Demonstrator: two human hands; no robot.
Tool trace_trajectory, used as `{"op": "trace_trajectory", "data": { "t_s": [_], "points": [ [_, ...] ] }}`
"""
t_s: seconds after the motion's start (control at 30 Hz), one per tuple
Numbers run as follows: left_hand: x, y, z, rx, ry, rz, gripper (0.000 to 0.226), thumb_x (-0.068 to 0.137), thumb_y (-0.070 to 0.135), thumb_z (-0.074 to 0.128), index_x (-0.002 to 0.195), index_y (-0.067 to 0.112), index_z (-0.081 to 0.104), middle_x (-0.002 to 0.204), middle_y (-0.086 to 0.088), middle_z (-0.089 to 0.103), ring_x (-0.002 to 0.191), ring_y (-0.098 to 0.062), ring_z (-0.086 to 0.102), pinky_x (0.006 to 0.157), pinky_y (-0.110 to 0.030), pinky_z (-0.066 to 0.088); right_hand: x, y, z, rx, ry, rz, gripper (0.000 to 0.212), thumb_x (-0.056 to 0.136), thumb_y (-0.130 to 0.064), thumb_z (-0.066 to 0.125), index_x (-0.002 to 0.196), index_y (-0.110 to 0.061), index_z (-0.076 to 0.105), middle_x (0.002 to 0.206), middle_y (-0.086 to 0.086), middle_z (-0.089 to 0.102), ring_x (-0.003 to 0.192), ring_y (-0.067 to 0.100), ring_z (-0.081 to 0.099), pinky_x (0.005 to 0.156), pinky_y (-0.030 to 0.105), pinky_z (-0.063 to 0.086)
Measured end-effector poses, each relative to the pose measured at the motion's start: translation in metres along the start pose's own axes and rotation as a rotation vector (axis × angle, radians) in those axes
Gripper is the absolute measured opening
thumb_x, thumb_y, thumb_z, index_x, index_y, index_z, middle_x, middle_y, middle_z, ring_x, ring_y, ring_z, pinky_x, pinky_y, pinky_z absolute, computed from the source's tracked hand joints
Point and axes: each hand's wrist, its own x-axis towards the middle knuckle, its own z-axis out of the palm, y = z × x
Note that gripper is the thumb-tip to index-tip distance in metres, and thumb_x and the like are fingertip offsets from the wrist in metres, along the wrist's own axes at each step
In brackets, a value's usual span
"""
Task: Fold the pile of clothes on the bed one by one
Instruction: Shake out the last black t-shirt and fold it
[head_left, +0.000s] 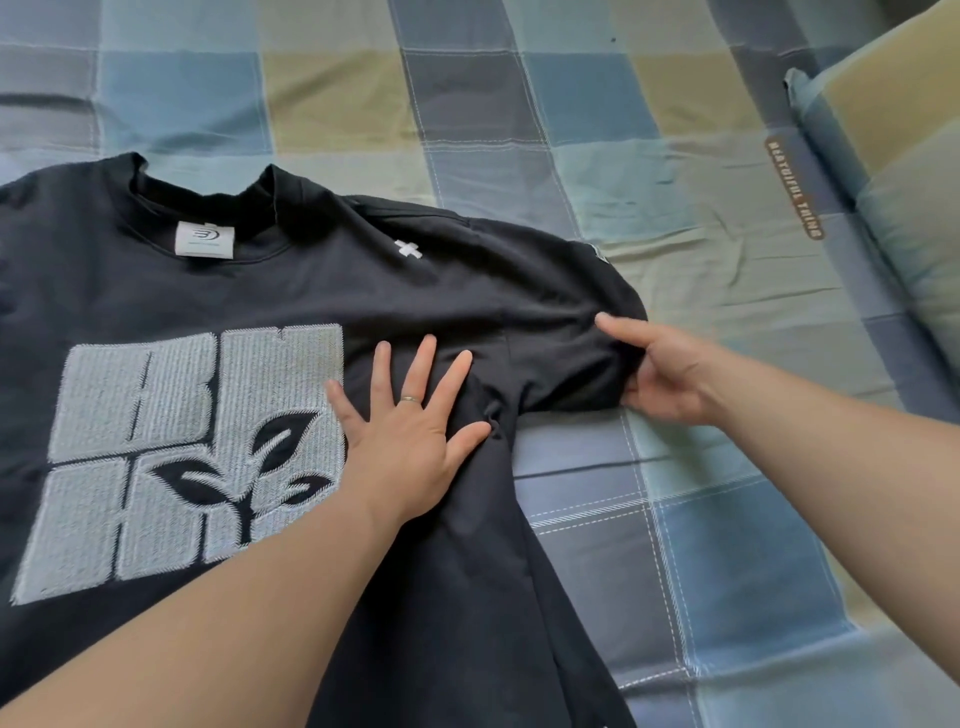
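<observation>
A black T-shirt (291, 291) lies spread face up on the bed, with a large grey block print and a leaf design on its chest and a white label inside the collar. My left hand (410, 421) presses flat on the shirt near the right armpit seam, fingers spread, a ring on one finger. My right hand (660, 374) grips the hem of the shirt's right sleeve (571, 322), thumb on top and fingers curled under the cloth. The shirt's left side runs out of the picture.
The bed is covered by a checked sheet (597, 135) in blue, green and grey squares. A pillow (893, 171) in matching cloth lies at the right edge, with a brown lettered tag (795, 187) on the sheet beside it.
</observation>
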Motion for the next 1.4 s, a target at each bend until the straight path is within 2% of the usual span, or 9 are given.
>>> {"op": "trace_trajectory", "data": {
  "t_s": [0.17,0.33,0.53,0.73,0.87,0.93,1.03,1.2,1.4],
  "points": [
    [0.002,-0.004,-0.009,-0.07,-0.09,0.032,0.075,0.09,0.078,0.021,0.153,0.053,-0.009,0.164,0.016,-0.024,0.148,-0.026,-0.033,0.11,-0.07,-0.016,-0.013,0.004,-0.006,-0.205,0.376,-0.086,0.027,0.091,-0.014,0.072,0.111,-0.018,0.055,0.081,0.002,0.061,0.052,0.012,0.052,0.042,0.018,0.041],
    [-0.013,-0.037,-0.036,-0.119,-0.033,0.15,0.071,0.096,0.066,0.04,0.158,0.042,0.015,0.169,0.005,-0.003,0.155,-0.021,-0.008,0.123,-0.054,-0.003,-0.04,0.002,0.049,-0.864,0.79,-0.594,0.04,0.089,-0.022,0.063,0.127,-0.016,0.051,0.131,0.01,0.052,0.118,0.034,0.049,0.096,0.043,0.041],
    [-0.065,-0.193,-0.088,0.061,0.342,-0.059,0.058,0.095,0.052,0.044,0.145,0.023,0.049,0.162,-0.009,0.032,0.15,-0.035,0.023,0.12,-0.056,0.018,-0.07,0.013,0.226,-1.081,0.306,-0.874,0.052,0.097,-0.027,0.056,0.147,-0.025,0.041,0.147,-0.002,0.044,0.135,0.024,0.037,0.11,0.045,0.03],
    [-0.107,-0.366,-0.133,0.07,0.376,-0.542,0.067,0.098,0.061,0.044,0.155,0.032,0.026,0.168,-0.002,0.011,0.153,-0.034,0.008,0.12,-0.054,0.011,-0.058,0.043,0.413,-1.243,0.05,-0.85,0.068,0.101,-0.04,0.05,0.159,-0.04,0.014,0.167,-0.006,0.013,0.153,0.022,0.01,0.119,0.046,0.017],
    [-0.113,-0.437,-0.142,-0.579,0.501,-0.773,0.053,0.101,0.05,0.047,0.144,0.019,0.042,0.151,-0.01,0.043,0.132,-0.034,0.046,0.11,-0.043,0.036,-0.038,0.065,0.497,-1.406,-0.011,-0.704,0.069,0.101,-0.053,0.043,0.156,-0.049,0.003,0.169,-0.008,-0.004,0.155,0.025,-0.005,0.121,0.06,0.005],
    [-0.112,-0.451,-0.145,-0.956,0.522,-0.674,0.026,0.106,0.029,0.043,0.123,0.015,0.057,0.126,-0.012,0.064,0.098,-0.026,0.064,0.084,-0.033,0.055,-0.032,0.073,0.518,-1.482,0.019,-0.652,0.067,0.1,-0.056,0.04,0.155,-0.053,0.003,0.168,-0.011,-0.012,0.154,0.025,-0.013,0.118,0.066,-0.002],
    [-0.106,-0.453,-0.149,-1.427,0.388,-0.604,0.015,0.102,0.005,0.052,0.111,0.013,0.06,0.103,-0.013,0.065,0.067,-0.019,0.057,0.051,-0.024,0.048,-0.029,0.073,0.525,-1.51,0.052,-0.618,0.065,0.1,-0.058,0.039,0.154,-0.056,0.002,0.167,-0.013,-0.015,0.154,0.024,-0.016,0.117,0.069,-0.001],
    [-0.104,-0.448,-0.149,-1.499,0.13,-0.557,0.058,0.07,0.03,0.089,0.12,0.011,0.068,0.114,-0.008,0.074,0.099,-0.026,0.073,0.084,-0.044,0.061,-0.033,0.066,0.524,-1.535,0.027,-0.594,0.068,0.099,-0.057,0.044,0.154,-0.056,0.003,0.167,-0.014,-0.014,0.154,0.023,-0.015,0.117,0.07,0.002],
    [-0.12,-0.491,-0.172,-1.322,0.757,-0.806,0.011,0.092,0.009,0.07,0.101,0.014,0.065,0.086,0.003,0.065,0.085,-0.018,0.062,0.079,-0.025,0.049,-0.039,0.055,0.529,-1.541,0.0,-0.514,0.071,0.097,-0.055,0.05,0.153,-0.057,0.007,0.167,-0.014,-0.013,0.155,0.023,-0.012,0.116,0.07,0.005]
  ]
}}
